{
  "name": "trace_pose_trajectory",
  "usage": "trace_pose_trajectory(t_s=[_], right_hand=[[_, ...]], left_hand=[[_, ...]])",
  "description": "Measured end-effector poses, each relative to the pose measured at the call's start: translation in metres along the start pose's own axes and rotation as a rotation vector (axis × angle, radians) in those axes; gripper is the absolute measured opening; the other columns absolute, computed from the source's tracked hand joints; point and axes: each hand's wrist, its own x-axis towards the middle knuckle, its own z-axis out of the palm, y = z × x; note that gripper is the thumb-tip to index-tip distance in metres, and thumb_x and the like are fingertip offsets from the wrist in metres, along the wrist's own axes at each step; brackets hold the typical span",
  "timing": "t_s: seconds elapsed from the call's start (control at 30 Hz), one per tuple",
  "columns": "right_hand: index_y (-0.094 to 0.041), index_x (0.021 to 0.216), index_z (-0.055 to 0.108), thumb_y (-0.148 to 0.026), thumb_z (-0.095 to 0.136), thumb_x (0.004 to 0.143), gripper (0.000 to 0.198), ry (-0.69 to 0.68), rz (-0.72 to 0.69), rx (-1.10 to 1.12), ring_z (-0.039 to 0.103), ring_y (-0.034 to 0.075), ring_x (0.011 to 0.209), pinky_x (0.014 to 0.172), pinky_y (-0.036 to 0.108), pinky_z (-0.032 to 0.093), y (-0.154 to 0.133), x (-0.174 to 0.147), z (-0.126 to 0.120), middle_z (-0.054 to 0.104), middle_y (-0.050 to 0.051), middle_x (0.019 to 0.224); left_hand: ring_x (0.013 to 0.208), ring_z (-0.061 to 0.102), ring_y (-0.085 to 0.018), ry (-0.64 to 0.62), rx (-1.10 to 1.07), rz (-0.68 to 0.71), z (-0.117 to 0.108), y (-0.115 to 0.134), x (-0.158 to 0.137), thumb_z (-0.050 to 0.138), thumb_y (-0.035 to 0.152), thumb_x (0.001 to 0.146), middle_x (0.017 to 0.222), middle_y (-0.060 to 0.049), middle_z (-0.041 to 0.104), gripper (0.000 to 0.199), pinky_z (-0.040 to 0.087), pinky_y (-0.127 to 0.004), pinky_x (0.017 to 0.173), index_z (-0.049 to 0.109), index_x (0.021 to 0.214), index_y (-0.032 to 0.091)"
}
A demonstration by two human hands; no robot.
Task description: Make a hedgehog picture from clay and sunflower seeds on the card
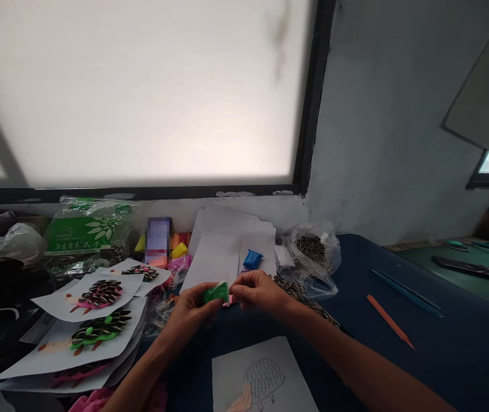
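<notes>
My left hand [188,312] is closed around a small shiny green packet [215,294], seemingly of modelling clay. At the packet's right edge, the thumb and fingertips of my right hand [256,293] are pinched together; its exact grip there is partly hidden. Just below the fingertips shows a bit of pink [228,301]. A paper with a pencil drawing of a hedgehog [264,379] lies nearest me, its face part covered in peach clay. Behind my hands a blue packet [252,259] rests on white paper sheets [214,257].
Stacked at left are papers bearing hedgehogs of clay and sunflower seeds [99,293]. A green seed bag [85,229] stands behind them. An open plastic bag of seeds [311,249] sits at back right. An orange clay tool [390,322] and a blue pen-like tool [406,293] lie at right.
</notes>
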Motion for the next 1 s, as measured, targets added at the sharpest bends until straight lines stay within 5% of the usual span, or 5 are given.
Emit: trace_pose_trajectory(t_s=[0.3, 0.5, 0.63, 0.73, 1.0], right_hand=[[-0.013, 0.071, 0.065, -0.013, 0.061, 0.079, 0.009, 0.053, -0.011, -0.073, 0.054, 0.007, 0.05, 0.046, 0.017, 0.039, 0.001, -0.001, 0.003, 0.067, 0.001, 0.069], [-0.015, 0.072, 0.062, -0.008, 0.055, 0.081, 0.014, 0.132, -0.052, -0.077, 0.054, 0.007, 0.048, 0.047, 0.018, 0.04, 0.002, 0.001, 0.003, 0.062, -0.002, 0.064], [-0.015, 0.071, 0.058, -0.009, 0.058, 0.081, 0.012, 0.207, -0.078, -0.071, 0.053, 0.007, 0.047, 0.046, 0.019, 0.04, 0.006, 0.003, 0.002, 0.058, -0.004, 0.064], [-0.015, 0.071, 0.058, -0.011, 0.061, 0.081, 0.012, 0.235, -0.102, -0.062, 0.052, 0.007, 0.047, 0.046, 0.019, 0.039, 0.008, 0.004, 0.002, 0.056, -0.004, 0.065], [-0.017, 0.07, 0.055, -0.037, 0.07, 0.08, 0.027, 0.096, -0.161, 0.064, 0.05, 0.008, 0.049, 0.048, 0.02, 0.039, 0.005, 0.001, 0.005, 0.056, -0.004, 0.058]], left_hand=[[0.05, 0.042, -0.009, 0.05, 0.133, 0.051, 0.005, 0.007, -0.001, 0.071, 0.037, 0.072, 0.064, 0.003, 0.057, 0.027, 0.032, -0.019, 0.046, 0.072, 0.09, 0.018], [0.064, 0.061, -0.016, 0.106, 0.059, 0.031, 0.001, 0.007, -0.001, 0.072, 0.038, 0.071, 0.083, -0.002, 0.066, 0.063, 0.047, -0.025, 0.056, 0.057, 0.129, 0.019], [0.101, 0.062, -0.028, 0.373, 0.197, 0.159, -0.003, 0.007, 0.001, 0.069, 0.039, 0.071, 0.113, -0.01, 0.064, 0.055, 0.051, -0.039, 0.081, 0.06, 0.122, 0.02], [0.09, 0.06, -0.024, 0.533, 0.427, 0.321, 0.005, 0.012, 0.0, 0.064, 0.038, 0.076, 0.094, -0.006, 0.066, 0.028, 0.048, -0.037, 0.08, 0.068, 0.096, 0.019], [0.063, 0.06, -0.016, 0.138, 0.221, 0.157, 0.03, 0.028, -0.006, 0.068, 0.042, 0.076, 0.067, 0.0, 0.066, 0.024, 0.046, -0.025, 0.057, 0.067, 0.076, 0.018]])
